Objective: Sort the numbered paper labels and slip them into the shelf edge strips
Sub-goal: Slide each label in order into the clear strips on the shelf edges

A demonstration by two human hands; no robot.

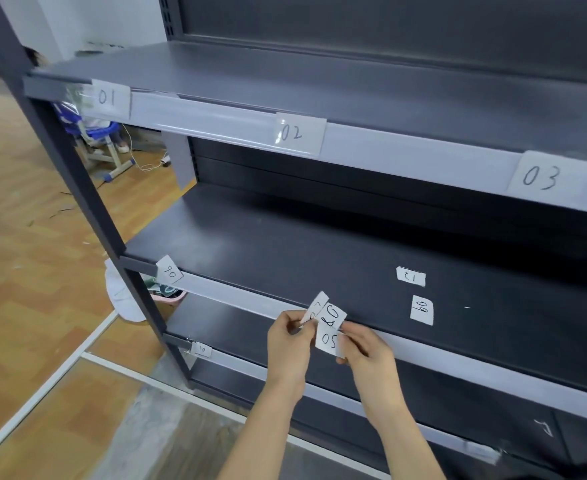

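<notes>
Head view: matte dark metal shelf (285, 244), glossy clear edge strips (216, 121); lower centre, left hand (290, 344) and right hand (365, 344) both pinch small rectangular handwritten paper labels (330, 327); two loose labels (422, 309) lie right of centre.

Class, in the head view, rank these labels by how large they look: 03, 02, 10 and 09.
1. 03 label
2. 02 label, though both sit nearer the camera
3. 09 label
4. 10 label
</notes>
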